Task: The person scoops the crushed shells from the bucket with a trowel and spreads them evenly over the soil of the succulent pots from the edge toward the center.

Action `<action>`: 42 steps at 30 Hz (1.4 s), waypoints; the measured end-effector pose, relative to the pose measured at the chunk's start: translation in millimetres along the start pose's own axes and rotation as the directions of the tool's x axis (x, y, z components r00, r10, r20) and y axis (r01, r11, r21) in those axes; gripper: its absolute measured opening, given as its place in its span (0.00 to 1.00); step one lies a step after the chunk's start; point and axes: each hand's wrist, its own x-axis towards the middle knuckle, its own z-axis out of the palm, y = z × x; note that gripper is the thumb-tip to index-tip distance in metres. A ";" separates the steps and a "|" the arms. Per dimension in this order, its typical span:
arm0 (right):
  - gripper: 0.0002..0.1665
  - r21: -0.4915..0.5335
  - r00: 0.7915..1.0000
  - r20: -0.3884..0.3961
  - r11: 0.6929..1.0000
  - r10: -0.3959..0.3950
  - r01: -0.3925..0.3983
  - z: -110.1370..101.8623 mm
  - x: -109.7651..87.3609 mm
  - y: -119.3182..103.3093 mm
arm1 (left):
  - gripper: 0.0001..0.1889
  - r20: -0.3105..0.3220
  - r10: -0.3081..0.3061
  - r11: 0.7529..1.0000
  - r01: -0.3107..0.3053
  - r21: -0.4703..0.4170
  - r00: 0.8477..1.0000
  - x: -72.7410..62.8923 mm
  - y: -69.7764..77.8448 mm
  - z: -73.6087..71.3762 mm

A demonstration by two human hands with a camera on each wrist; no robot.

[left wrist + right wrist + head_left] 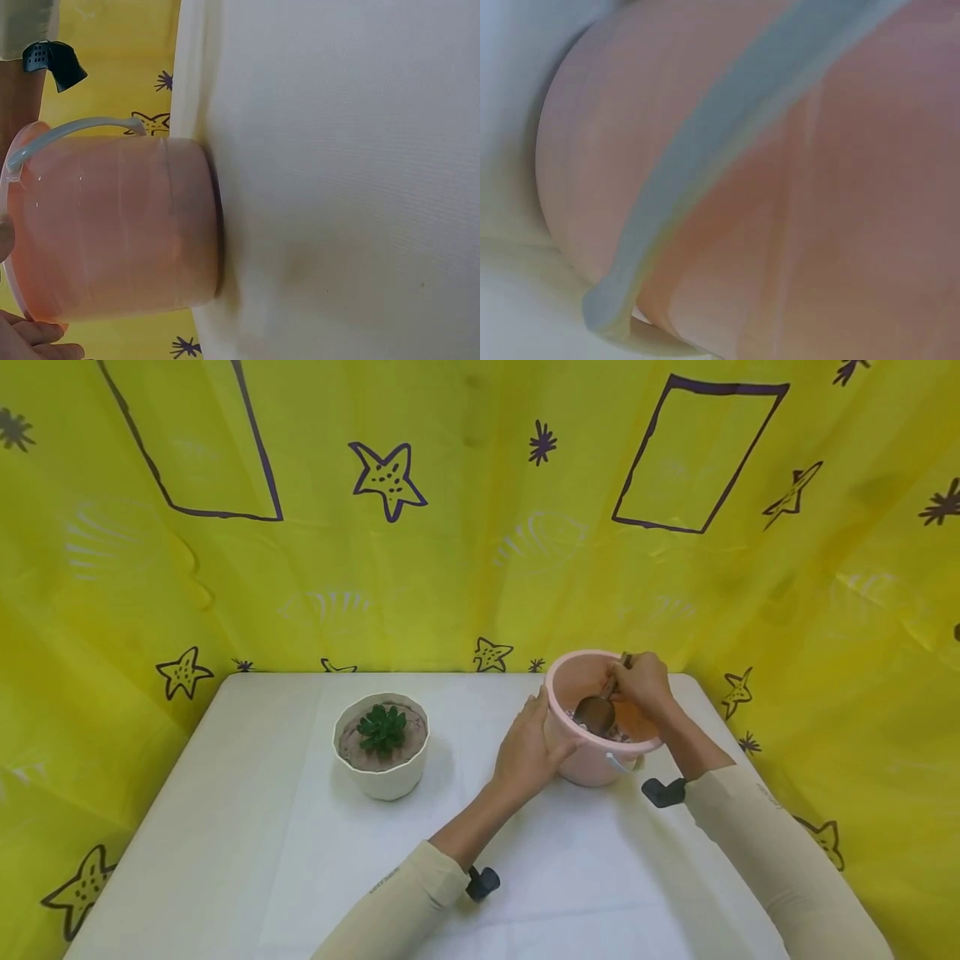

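Note:
A pink plastic bucket (588,768) stands upright at the back right of the white table in the head view. My left hand (528,745) steadies it from the left, thumb across the front below the rim and fingers along the side. Within the bucket, my right hand (647,683) grips the handle of a brown scoop (596,715), whose blade points down at small pale pebbles (619,735). The bucket's grey carrying handle (705,142) crosses close in the right wrist view, where neither hand shows. In the left wrist view, the bucket wall (112,225) appears sideways, with fingertips (45,334) against it.
Left of the bucket sits a white faceted pot (390,783) with a green succulent (382,729) in greyish soil. The white table (225,827) is backed and flanked by a yellow curtain (450,568) with drawn stars. Dark wrist-camera mounts (483,884) stick out from both sleeves.

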 end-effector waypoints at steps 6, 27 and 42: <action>0.20 -0.007 1.000 0.000 1.000 0.022 -0.022 -0.2 0.1 -0.6 | 0.50 -0.007 0.004 1.000 -0.004 -0.002 1.000 -0.2 0.2 0.4; 0.20 0.068 0.997 0.020 0.995 0.075 -0.076 0.2 -2.8 0.2 | 0.50 -0.001 -0.019 1.000 0.019 -0.006 1.000 -2.1 3.2 0.3; 0.19 0.110 0.984 0.099 0.981 0.146 -0.156 4.5 -4.7 -2.3 | 0.50 0.006 -0.057 0.998 0.057 -0.020 0.998 -3.8 3.8 0.8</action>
